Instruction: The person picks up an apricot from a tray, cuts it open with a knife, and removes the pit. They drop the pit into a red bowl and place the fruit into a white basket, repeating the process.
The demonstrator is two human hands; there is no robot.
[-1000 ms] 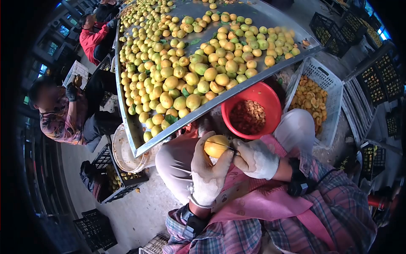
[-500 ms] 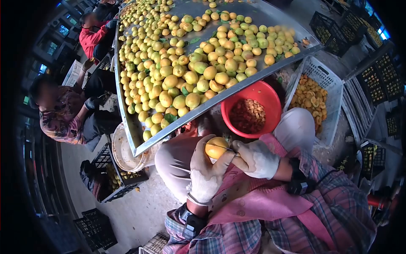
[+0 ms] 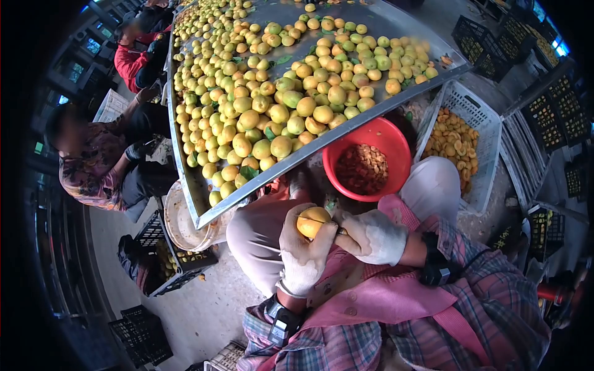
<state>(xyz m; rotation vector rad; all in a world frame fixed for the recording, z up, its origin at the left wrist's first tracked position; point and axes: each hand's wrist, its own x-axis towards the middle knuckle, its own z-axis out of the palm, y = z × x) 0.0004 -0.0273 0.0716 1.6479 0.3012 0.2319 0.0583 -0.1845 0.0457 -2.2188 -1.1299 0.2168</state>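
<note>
L hand [image 3: 303, 250] in white cotton glove is curled around the round yellow-orange fruit [image 3: 311, 221], over the lap, near the red plastic bucket [image 3: 396, 145]. R hand [image 3: 371, 236] pinches a small knife [image 3: 339, 230]. Vs. 1 sec ago it moved closer, blade now at fruit's right side, so cut seems further along.

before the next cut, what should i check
1. Grip on fruit by left hand: ok, wrapped around it.
2. Hold on tool by right hand: ok, closed and at the fruit.
3. Where the tool's edge sits: cannot tell, mostly hidden.
4. Room in red bucket for pits: ok, not full.
5. Room in white crate for halves: ok.
</note>
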